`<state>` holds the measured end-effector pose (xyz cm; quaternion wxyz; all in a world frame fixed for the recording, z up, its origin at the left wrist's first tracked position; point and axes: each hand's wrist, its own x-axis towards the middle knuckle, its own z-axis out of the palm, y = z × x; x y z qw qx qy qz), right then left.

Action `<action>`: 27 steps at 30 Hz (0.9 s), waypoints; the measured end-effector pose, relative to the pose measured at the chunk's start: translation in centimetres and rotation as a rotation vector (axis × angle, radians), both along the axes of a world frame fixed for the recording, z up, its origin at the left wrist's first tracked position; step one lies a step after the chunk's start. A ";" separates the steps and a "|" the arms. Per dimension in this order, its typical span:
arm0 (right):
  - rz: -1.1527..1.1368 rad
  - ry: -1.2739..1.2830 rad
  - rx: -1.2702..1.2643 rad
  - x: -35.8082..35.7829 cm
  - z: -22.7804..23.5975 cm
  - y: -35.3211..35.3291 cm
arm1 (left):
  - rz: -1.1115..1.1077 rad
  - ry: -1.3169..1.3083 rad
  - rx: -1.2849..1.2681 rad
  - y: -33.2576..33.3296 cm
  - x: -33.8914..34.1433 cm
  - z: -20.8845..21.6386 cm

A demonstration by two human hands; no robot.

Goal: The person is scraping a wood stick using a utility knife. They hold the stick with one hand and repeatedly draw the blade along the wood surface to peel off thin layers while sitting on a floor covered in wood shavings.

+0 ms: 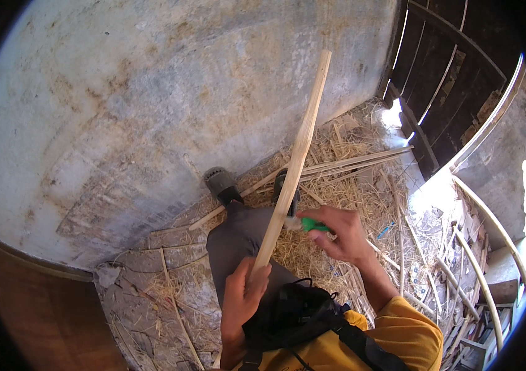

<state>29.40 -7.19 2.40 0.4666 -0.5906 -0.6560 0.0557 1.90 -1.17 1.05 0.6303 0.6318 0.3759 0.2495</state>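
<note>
A long, pale, split wooden strip (298,151) slants up from my lap toward the wall. Its lower end is in my left hand (245,289), with the fingers wrapped round it. To the right of the strip, my right hand (340,234) is closed around the handle of a green-handled tool (314,224). The tool's pale, blurred head, possibly a blade, lies against or very close to the strip's right edge. My grey-trousered legs are stretched out beneath the strip, which hides part of one dark shoe (281,180).
Straw-like shavings (331,185) litter the floor. Several thin strips (356,162) lie beyond my feet, and long curved poles (482,272) are at the right. A stained wall (151,111) rises ahead, beside a dark plank door (442,74). A small blue object (385,230) lies right of my right hand.
</note>
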 end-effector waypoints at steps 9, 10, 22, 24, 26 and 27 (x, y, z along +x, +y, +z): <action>0.029 -0.228 -0.005 -1.9 -0.8 0.2 | 0.096 0.023 0.028 -0.1 0.3 0.9; 0.024 -0.215 0.004 -2.0 -1.0 0.4 | 0.098 0.022 0.059 -0.1 0.4 0.7; -0.093 -0.373 0.127 -2.0 -1.3 1.1 | 0.100 0.100 0.093 -0.1 -0.2 0.1; -0.089 -0.383 0.130 -1.9 -1.4 1.3 | 0.100 0.106 0.108 -0.1 -0.3 -0.1; -0.089 -0.389 0.137 -1.9 -1.5 1.4 | 0.104 0.108 0.115 -0.1 -0.3 0.0; -0.093 -0.390 0.141 -1.9 -1.5 1.4 | 0.106 0.108 0.117 -0.2 -0.3 0.0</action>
